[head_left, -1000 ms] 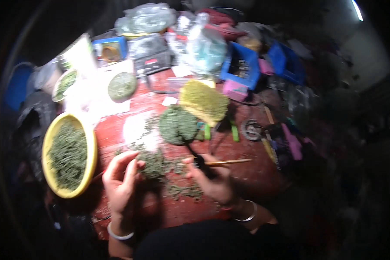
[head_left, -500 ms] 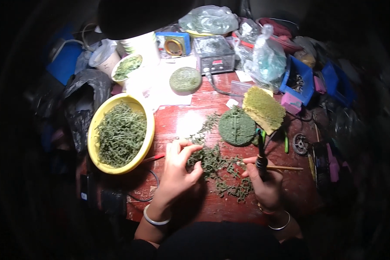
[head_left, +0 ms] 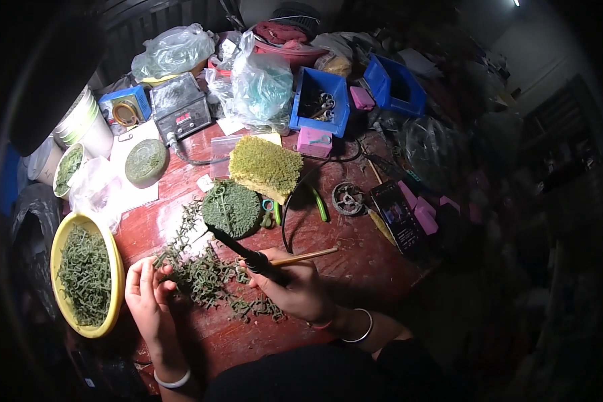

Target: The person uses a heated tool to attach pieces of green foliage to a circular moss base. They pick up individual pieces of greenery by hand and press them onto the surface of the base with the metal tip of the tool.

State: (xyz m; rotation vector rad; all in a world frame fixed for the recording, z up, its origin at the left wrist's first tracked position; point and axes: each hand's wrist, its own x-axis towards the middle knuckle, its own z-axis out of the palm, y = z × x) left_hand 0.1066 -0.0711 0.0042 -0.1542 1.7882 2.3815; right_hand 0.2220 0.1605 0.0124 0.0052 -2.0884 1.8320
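My left hand (head_left: 151, 295) is at the left edge of a loose pile of small green branching pieces (head_left: 208, 275). Its fingers are bent, with the thumb apart from the index finger, and nothing plainly shows between them. On the pile's right side, my right hand (head_left: 298, 291) is closed around a black pen-shaped tool (head_left: 251, 258) and a thin wooden stick (head_left: 315, 254). A small pale tip shows by its fingertips among the pieces. Behind the pile lies a round green textured disc (head_left: 231, 208) with a green piece on top.
A yellow basin (head_left: 117, 281) full of green pieces stands at the left. Beyond the disc are a yellow-green sponge-like block (head_left: 264, 164) and a control box (head_left: 181, 110) with a cord. Blue bins (head_left: 321, 100) stand at the back; a phone (head_left: 398, 218) lies at the right.
The whole view has swung to the right, so the scene sits further left. A phone has come into sight. My left hand is now lower beside the pile; the right still grips its tools.
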